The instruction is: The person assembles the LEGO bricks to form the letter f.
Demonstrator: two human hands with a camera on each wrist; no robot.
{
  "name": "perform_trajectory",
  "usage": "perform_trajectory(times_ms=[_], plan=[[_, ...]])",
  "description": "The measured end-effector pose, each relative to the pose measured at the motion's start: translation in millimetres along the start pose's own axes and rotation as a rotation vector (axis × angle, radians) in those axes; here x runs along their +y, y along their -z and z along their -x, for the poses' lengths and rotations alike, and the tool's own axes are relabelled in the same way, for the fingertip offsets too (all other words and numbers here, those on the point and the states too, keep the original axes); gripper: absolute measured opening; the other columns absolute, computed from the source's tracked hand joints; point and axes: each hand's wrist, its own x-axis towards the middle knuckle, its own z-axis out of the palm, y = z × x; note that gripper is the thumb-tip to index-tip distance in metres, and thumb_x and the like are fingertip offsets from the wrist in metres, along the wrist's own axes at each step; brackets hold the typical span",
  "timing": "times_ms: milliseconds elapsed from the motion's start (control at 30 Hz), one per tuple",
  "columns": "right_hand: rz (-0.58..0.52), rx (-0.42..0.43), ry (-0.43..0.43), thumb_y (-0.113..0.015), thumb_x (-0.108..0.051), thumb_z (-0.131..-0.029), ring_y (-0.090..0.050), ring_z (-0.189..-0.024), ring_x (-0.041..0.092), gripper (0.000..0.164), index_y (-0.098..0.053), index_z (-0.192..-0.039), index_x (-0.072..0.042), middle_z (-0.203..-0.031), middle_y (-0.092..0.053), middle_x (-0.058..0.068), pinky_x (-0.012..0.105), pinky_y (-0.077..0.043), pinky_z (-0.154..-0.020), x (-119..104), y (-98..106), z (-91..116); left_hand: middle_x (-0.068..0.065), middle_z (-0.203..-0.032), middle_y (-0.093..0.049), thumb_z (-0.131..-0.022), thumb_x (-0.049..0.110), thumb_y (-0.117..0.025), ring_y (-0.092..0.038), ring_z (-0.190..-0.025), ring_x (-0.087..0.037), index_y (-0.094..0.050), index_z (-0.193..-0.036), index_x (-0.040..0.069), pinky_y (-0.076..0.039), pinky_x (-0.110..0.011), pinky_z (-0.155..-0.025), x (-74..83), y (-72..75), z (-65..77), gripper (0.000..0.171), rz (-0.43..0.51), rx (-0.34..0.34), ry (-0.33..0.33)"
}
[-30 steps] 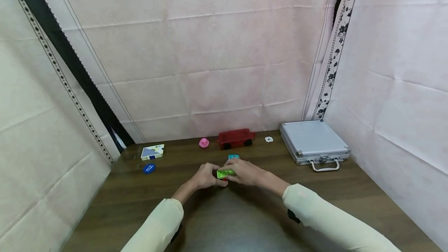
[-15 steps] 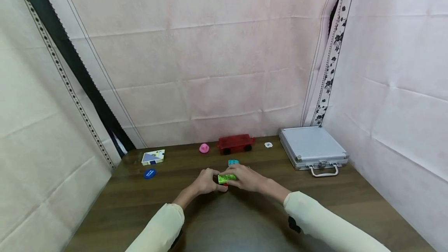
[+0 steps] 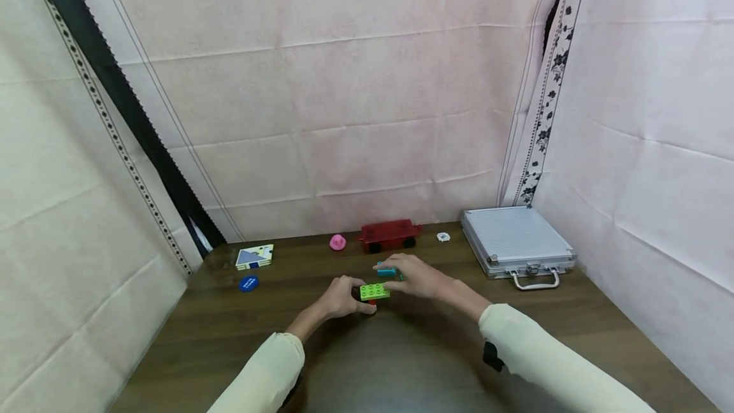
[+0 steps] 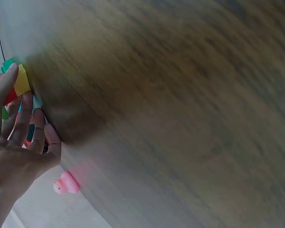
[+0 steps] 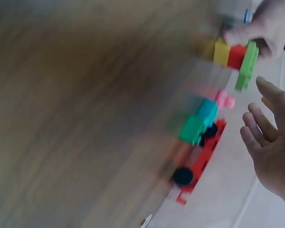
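The left hand [image 3: 339, 298] pinches a brick stack [image 5: 234, 56] made of 3 pieces, its thumb on the lower part. On top lies a lime brick [image 3: 375, 291], jutting out toward the right; under it come a red brick [image 4: 10, 97] and a yellow brick [image 4: 22, 81]. The right hand [image 3: 421, 276] hangs just beside the lime brick's free end, fingers loosely spread and apart from it in the right wrist view. Near those fingers, a blue brick [image 5: 207, 111] and a green brick [image 5: 192, 129] stand side by side on the table [image 3: 401, 362]. Farther back is a red wagon [image 3: 390, 235] with black wheels [image 5: 183, 176], between a pink duck [image 3: 338, 243] and a small white piece [image 3: 443, 237]. A blue disc [image 3: 249, 283] and a patterned pile [image 3: 255, 257] lie at the left, a silver case [image 3: 518, 241] at the right.
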Motion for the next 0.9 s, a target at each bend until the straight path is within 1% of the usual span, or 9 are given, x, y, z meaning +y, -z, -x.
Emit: perform_trajectory(times_ms=[133, 300, 433, 567, 667, 733, 900], plan=[[0.001, 0.011, -0.059, -0.074, -0.013, -0.098, -0.061, -0.122, 0.035, 0.044, -0.064, -0.139, -0.003, -0.134, -0.064, 0.016, 0.051, -0.053, -0.098, 13, 14, 6, -0.002, -0.097, -0.070, -0.081, 0.026, -0.092, -0.060, -0.085, -0.014, -0.073, -0.117, 0.001, -0.053, -0.032, -0.074, 0.4, -0.6, -0.4, 0.048, -0.013, 0.006, 0.002], [0.039, 0.036, -0.079, -0.072, -0.009, -0.099, -0.063, -0.122, 0.031, 0.037, -0.067, -0.134, -0.001, -0.131, -0.067, 0.014, 0.046, -0.054, -0.097, 32, 20, 15, -0.002, -0.100, -0.070, -0.081, 0.027, -0.092, -0.060, -0.088, -0.014, -0.072, -0.119, 0.001, -0.054, -0.033, -0.078, -0.1, -0.9, 0.4, 0.049, -0.014, 0.012, 0.014], [0.043, 0.039, -0.093, -0.071, -0.004, -0.098, -0.066, -0.119, 0.031, 0.033, -0.069, -0.131, 0.001, -0.127, -0.070, 0.015, 0.047, -0.055, -0.095, 46, 17, 22, -0.003, -0.099, -0.070, -0.081, 0.024, -0.092, -0.060, -0.087, -0.014, -0.073, -0.117, 0.001, -0.054, -0.033, -0.076, -0.1, -1.1, 0.2, 0.047, -0.006, 0.017, 0.001], [0.046, 0.013, -0.126, -0.070, -0.002, -0.098, -0.067, -0.116, 0.032, 0.034, -0.068, -0.132, 0.000, -0.127, -0.071, 0.014, 0.048, -0.055, -0.095, 55, 11, 27, -0.003, -0.098, -0.070, -0.081, 0.024, -0.092, -0.061, -0.088, -0.016, -0.074, -0.114, 0.003, -0.053, -0.033, -0.076, -0.8, -1.5, 0.1, 0.043, -0.002, 0.014, -0.010], [0.051, -0.009, -0.153, -0.070, -0.002, -0.098, -0.067, -0.115, 0.030, 0.036, -0.068, -0.133, -0.003, -0.126, -0.071, 0.013, 0.046, -0.055, -0.094, 60, 7, 29, -0.002, -0.100, -0.070, -0.081, 0.026, -0.092, -0.062, -0.091, -0.017, -0.074, -0.115, 0.004, -0.053, -0.033, -0.078, -1.7, -1.6, 0.1, 0.044, 0.001, 0.009, -0.008], [0.059, -0.013, -0.152, -0.072, 0.000, -0.096, -0.068, -0.112, 0.029, 0.036, -0.068, -0.132, -0.003, -0.122, -0.072, 0.013, 0.045, -0.056, -0.093, 62, 5, 30, -0.002, -0.102, -0.071, -0.081, 0.027, -0.092, -0.062, -0.093, -0.018, -0.074, -0.116, 0.004, -0.054, -0.034, -0.081, -1.8, -1.2, 0.0, 0.045, 0.000, 0.006, -0.003], [0.055, -0.020, -0.133, -0.075, 0.002, -0.093, -0.070, -0.099, 0.023, 0.037, -0.069, -0.129, -0.001, -0.105, -0.074, 0.010, 0.038, -0.058, -0.085, 65, 3, 29, -0.004, -0.105, -0.071, -0.081, 0.029, -0.092, -0.063, -0.096, -0.020, -0.073, -0.120, 0.003, -0.054, -0.035, -0.084, -0.6, 2.0, 1.3, 0.050, -0.004, 0.002, 0.002]])
